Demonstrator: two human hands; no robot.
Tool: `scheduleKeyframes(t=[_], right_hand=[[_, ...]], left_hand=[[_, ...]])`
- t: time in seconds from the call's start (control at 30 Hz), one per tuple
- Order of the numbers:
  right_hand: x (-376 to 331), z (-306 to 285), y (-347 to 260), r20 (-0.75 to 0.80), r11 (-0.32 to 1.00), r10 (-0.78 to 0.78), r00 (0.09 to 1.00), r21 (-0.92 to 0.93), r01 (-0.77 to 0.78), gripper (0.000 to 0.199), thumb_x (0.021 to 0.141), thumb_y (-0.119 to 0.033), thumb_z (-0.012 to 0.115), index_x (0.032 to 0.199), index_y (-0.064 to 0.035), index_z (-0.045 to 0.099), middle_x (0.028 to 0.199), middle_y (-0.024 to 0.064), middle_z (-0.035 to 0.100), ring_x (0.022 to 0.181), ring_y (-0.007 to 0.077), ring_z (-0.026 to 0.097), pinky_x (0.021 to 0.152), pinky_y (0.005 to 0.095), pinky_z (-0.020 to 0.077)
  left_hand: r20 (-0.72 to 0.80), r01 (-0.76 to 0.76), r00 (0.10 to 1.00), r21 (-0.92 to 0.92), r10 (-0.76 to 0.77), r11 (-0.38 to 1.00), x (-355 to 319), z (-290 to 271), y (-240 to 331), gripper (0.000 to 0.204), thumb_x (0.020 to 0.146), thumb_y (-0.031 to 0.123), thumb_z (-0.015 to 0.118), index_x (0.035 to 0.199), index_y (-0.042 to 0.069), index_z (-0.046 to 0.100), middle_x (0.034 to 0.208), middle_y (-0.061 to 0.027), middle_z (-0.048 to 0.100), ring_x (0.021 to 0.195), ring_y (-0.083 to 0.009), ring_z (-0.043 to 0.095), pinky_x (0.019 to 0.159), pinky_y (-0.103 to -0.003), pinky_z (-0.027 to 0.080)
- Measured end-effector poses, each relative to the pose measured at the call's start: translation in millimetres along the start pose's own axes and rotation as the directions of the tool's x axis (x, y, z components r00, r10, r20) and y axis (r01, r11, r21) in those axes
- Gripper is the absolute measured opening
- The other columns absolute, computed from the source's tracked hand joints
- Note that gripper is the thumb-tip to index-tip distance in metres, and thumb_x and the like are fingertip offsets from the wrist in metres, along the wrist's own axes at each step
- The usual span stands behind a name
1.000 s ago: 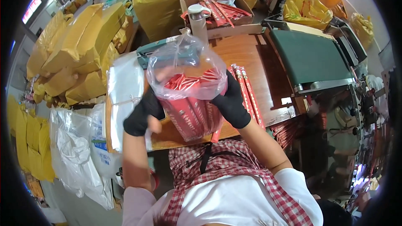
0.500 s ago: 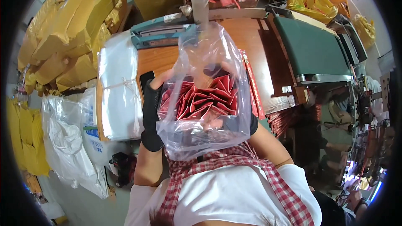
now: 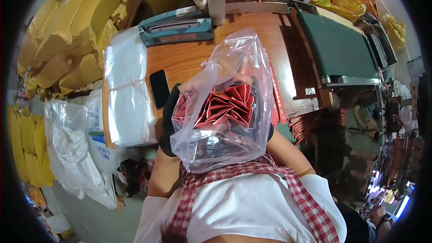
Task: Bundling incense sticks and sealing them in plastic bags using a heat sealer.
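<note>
A large clear plastic bag (image 3: 220,146) stands open in front of my chest, over the near edge of the table. In it sits a bundle of red folded packets (image 3: 227,105), their edges upward and fanned in a zigzag. My left hand (image 3: 173,112), in a black fingerless glove, is closed round the bag's left side. My right hand (image 3: 240,79) curls round the far right side of the packets. Its fingers show through the plastic, and its gloved wrist is mostly covered by the bag. Whether the fingers press on plastic or directly on packets, I cannot tell.
A stack of clear bags tied with string (image 3: 128,90) lies left on the wooden table (image 3: 180,58), with a black phone (image 3: 159,89) beside it. Farther back are a teal sealing device (image 3: 177,31) and a white bottle (image 3: 216,0). A green-topped machine (image 3: 337,47) stands right.
My left hand has moved inward to the right, uncovering the phone. The bag's upper part has swung right, and the packets are squeezed closer together. Both hands keep hold.
</note>
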State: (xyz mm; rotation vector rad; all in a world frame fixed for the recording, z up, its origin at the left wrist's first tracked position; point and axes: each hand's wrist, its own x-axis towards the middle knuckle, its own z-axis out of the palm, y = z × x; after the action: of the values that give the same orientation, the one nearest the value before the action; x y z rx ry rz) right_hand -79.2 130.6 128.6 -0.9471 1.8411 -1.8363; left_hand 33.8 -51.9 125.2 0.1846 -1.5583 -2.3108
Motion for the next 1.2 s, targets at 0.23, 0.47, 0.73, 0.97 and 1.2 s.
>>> scheduleKeyframes(t=[0.23, 0.47, 0.73, 0.97, 1.2], right_hand=[[5.1, 2.7, 36.5, -0.042, 0.984, 0.175, 0.984, 0.048, -0.173, 0.057, 0.071, -0.025, 0.079, 0.118, -0.003, 0.056, 0.109, 0.0151, 0.057, 0.1, 0.0309, 0.058, 0.087, 0.0378, 0.0467], [19.8, 9.1, 26.9, -0.135, 0.94, -0.272, 0.953, -0.249, 0.233, 0.049, 0.073, -0.022, 0.077, 0.115, -0.0035, 0.058, 0.106, 0.0137, 0.058, 0.097, 0.03, 0.059, 0.086, 0.0373, 0.0474], [7.7, 11.6, 62.5, -0.061, 0.918, 0.317, 0.947, 0.27, -0.29, 0.048, 0.075, -0.024, 0.076, 0.115, -0.0035, 0.058, 0.107, 0.0135, 0.059, 0.097, 0.0293, 0.06, 0.085, 0.0368, 0.048], [2.2, 14.7, 101.6, -0.076, 0.958, 0.281, 0.957, 0.09, -0.274, 0.049, 0.074, -0.028, 0.075, 0.113, -0.005, 0.057, 0.101, 0.0141, 0.057, 0.095, 0.032, 0.059, 0.08, 0.0382, 0.0483], [12.7, 24.1, 151.4, -0.218, 0.997, 0.042, 0.975, -0.06, -0.056, 0.067, 0.069, -0.032, 0.081, 0.122, -0.0059, 0.05, 0.106, 0.0171, 0.059, 0.1, 0.0373, 0.06, 0.082, 0.0436, 0.0497]], left_hand=[[0.037, -0.027, 0.999, 0.203, 0.02, 0.979, -3.6, -13.5, -27.4, 0.069, 0.087, 0.023, 0.069, 0.145, 0.004, 0.037, 0.142, -0.0155, 0.047, 0.127, -0.0275, 0.05, 0.109, -0.042, 0.039], [0.027, -0.058, 0.998, 0.404, 0.051, 0.913, -3.2, -39.6, -46.5, 0.07, 0.087, 0.025, 0.069, 0.146, 0.004, 0.037, 0.142, -0.0157, 0.047, 0.128, -0.0281, 0.049, 0.11, -0.042, 0.038], [0.046, -0.095, 0.995, 0.603, 0.084, 0.792, -4.9, -52.7, -78.6, 0.071, 0.087, 0.027, 0.069, 0.146, 0.004, 0.036, 0.143, -0.0159, 0.046, 0.129, -0.0288, 0.048, 0.11, -0.043, 0.037], [0.079, -0.128, 0.991, 0.747, 0.104, 0.653, 2.1, -62.0, -107.4, 0.072, 0.087, 0.028, 0.069, 0.146, 0.004, 0.036, 0.143, -0.0162, 0.046, 0.13, -0.0294, 0.047, 0.111, -0.044, 0.036], [0.005, 0.044, 0.997, 0.762, -0.074, 0.646, 5.2, -82.7, -148.3, 0.075, 0.083, 0.033, 0.075, 0.142, 0.002, 0.039, 0.142, -0.0165, 0.046, 0.13, -0.0278, 0.047, 0.111, -0.042, 0.036]])
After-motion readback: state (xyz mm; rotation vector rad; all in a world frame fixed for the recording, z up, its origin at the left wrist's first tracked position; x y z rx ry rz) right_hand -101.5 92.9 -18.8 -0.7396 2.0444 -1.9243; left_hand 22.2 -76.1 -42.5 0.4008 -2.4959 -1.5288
